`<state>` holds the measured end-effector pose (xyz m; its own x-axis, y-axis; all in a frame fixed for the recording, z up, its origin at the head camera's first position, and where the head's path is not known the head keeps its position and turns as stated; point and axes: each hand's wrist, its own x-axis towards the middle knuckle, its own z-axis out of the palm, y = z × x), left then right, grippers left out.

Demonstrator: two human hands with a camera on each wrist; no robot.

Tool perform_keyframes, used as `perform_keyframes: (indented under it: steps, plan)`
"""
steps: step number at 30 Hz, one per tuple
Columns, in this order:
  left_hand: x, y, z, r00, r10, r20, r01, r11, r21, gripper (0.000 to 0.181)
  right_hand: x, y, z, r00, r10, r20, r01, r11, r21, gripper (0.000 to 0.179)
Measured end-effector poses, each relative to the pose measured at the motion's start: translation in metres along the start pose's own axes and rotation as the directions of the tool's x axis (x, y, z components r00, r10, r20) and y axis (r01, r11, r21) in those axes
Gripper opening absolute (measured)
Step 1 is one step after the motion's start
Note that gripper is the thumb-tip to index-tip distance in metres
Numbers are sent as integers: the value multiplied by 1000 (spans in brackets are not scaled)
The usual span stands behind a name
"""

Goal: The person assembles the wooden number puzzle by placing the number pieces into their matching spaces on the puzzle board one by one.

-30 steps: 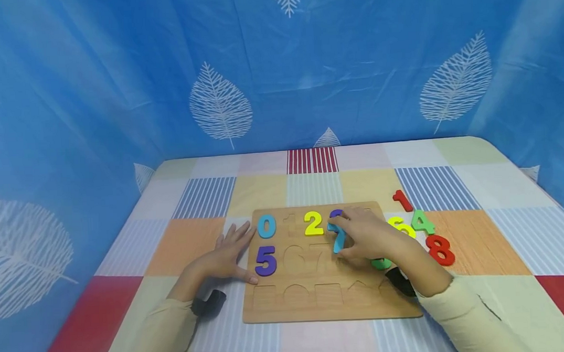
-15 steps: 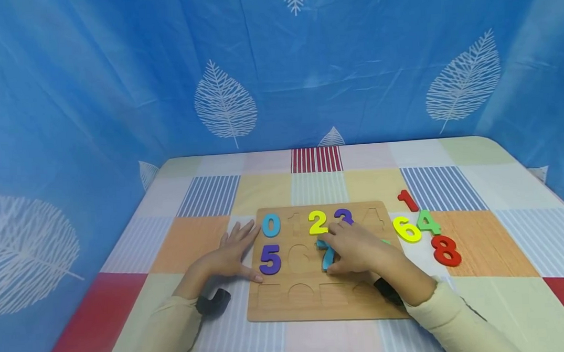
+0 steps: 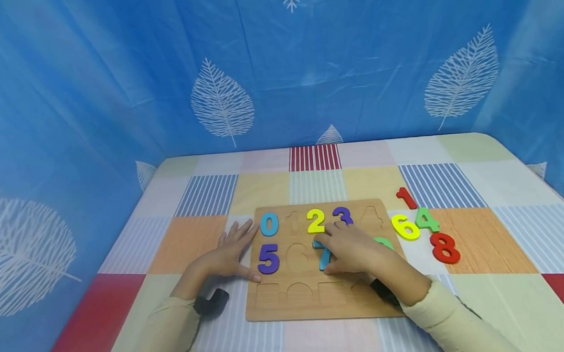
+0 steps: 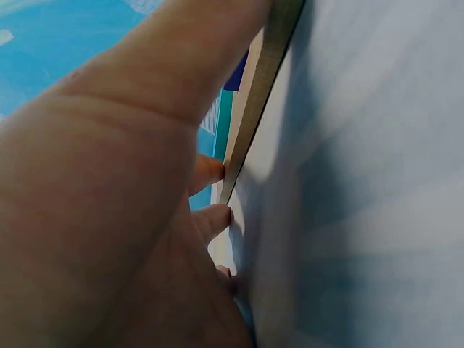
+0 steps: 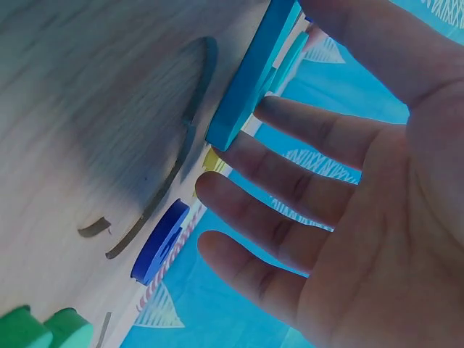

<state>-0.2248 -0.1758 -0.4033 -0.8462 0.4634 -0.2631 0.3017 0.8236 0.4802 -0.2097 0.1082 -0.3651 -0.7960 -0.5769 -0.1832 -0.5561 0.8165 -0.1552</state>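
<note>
My right hand [image 3: 353, 249] pinches a blue number 7 [image 3: 324, 258] between thumb and fingers, low over the middle row of a wooden number puzzle board [image 3: 269, 314]. In the right wrist view the 7 [image 5: 246, 87] lies against the fingertips; whether it sits fully in its recess I cannot tell. My left hand [image 3: 224, 260] rests at the board's left edge, fingers spread. On the board are a blue 0 [image 3: 269, 224], yellow 2 [image 3: 315, 221], purple 3 [image 3: 342, 215] and purple 5 [image 3: 268, 259]. A green piece [image 3: 383, 242] is partly hidden by my right hand.
Right of the board lie a red 1 [image 3: 407, 198], a green 4 [image 3: 427, 220], a yellow 6 [image 3: 405, 227] and a red 8 [image 3: 445, 248]. A patchwork cloth [image 3: 207, 195] covers the table. Behind hangs a blue leaf-print curtain [image 3: 352, 62].
My right hand has carried the blue 7 left and down, from below the purple 3 to the middle row's centre. The left hand has stayed at the board's edge.
</note>
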Motion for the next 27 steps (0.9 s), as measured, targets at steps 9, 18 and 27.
perform_keyframes:
  steps: [9,18,27]
  plan:
    - [0,1,0,1000,1,-7,-2,1000,-8,116,-1,3,-1,1000,-6,2,6,999,40,60]
    - [1,-1,2,1000,-2,-14,2,1000,-4,116,-7,18,-7,999,40,10,-41,996,84,62]
    - [1,1,2,1000,2,-12,-2,1000,-2,116,-21,57,-24,991,137,4,-137,979,152,68]
